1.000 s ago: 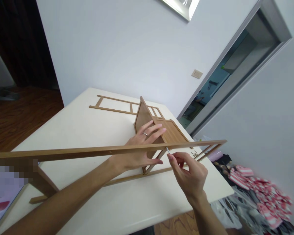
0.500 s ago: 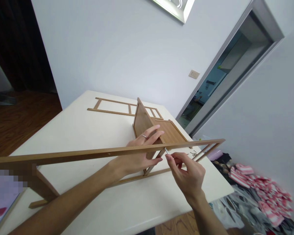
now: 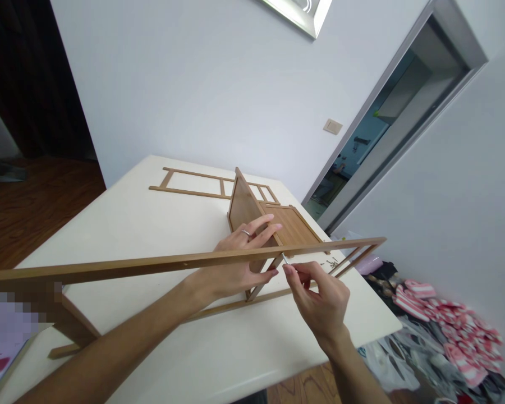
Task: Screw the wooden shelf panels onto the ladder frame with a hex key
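A long wooden side frame (image 3: pixel 151 267) stands on edge across the white table, running in front of my left forearm. My left hand (image 3: pixel 235 252) reaches behind its upper rail, fingers over the edge of an upright wooden shelf panel (image 3: pixel 246 205) and thumb on the near side. The panel's end meets the rail. My right hand (image 3: pixel 317 294) is closed in a pinch on a thin metal rod (image 3: pixel 285 258). The rod's upper end touches the rail's underside near that joint; its lower end is hidden in my fingers.
Another ladder-like wooden frame (image 3: pixel 193 193) lies flat at the back of the table (image 3: pixel 122 224). Right of the upright panel lies a second wooden panel (image 3: pixel 297 227). Several small screws (image 3: pixel 332 262) are scattered near the right edge. Clothes (image 3: pixel 446 320) and plastic bags lie on the floor at right.
My right hand has shifted very slightly left, still pinching the metal rod at the rail. My left hand keeps its hold on the shelf panel.
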Tool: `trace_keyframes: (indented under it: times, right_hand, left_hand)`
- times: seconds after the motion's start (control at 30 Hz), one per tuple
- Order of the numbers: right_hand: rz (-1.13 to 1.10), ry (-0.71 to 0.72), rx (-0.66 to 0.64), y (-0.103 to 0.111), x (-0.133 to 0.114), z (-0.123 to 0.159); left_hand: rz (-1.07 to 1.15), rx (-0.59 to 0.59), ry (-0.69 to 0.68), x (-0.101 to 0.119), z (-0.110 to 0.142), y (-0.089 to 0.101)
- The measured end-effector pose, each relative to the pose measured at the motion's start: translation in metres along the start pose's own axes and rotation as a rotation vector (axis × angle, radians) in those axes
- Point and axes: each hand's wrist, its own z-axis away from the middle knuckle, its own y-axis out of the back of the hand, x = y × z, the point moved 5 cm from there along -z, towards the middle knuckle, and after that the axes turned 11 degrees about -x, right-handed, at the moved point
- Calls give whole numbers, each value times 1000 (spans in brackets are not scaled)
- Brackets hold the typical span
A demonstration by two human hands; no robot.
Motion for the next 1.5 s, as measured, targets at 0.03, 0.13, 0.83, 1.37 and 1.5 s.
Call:
trace_keyframes:
  times: [0.03,0.13,0.83,1.37,1.5]
  right_hand:
    - [-2,3,4,0,0,0]
    - [-6,15,7,-1,-1,0]
    - [32,7,6,-3,-1,3]
    - [49,-6,-29,-9,-12,3]
    - [1,-50,-59,-13,-13,4]
  left_hand:
    - [-4,4,-8,0,0,0]
    - [-9,10,-27,1,0,1]
    - [-53,96,-137,3,-1,3]
    - [-45,111,-125,3,-2,3]
    - [-59,108,-127,3,-2,1]
